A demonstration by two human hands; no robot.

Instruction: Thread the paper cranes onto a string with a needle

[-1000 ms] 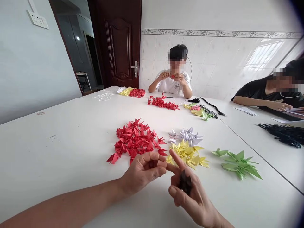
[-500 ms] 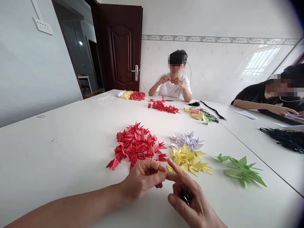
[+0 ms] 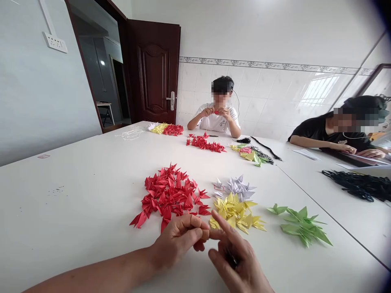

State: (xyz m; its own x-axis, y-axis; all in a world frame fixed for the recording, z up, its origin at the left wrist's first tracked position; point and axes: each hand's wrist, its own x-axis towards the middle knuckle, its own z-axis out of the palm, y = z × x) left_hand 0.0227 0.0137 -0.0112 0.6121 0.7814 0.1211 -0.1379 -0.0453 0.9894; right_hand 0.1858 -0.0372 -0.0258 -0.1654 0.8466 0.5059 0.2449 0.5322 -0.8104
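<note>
- In the head view, the left hand (image 3: 175,240) is held above the table (image 3: 79,219), toward its near edge; its grip is pressed together against a right fingertip, though whether anything thin is pinched cannot be told;
- a dark object (image 3: 233,262), mostly hidden, is enclosed by the curled fingers of the right hand (image 3: 246,260), whose index finger is extended;
- red folded papers (image 3: 172,193) are heaped just beyond the left hand; yellow folded papers (image 3: 236,211) are spread beyond the right, with lavender ones (image 3: 240,188) nearer the far edge;
- green folded papers (image 3: 304,226) are laid to the right, beside the table's seam (image 3: 328,211).
</note>
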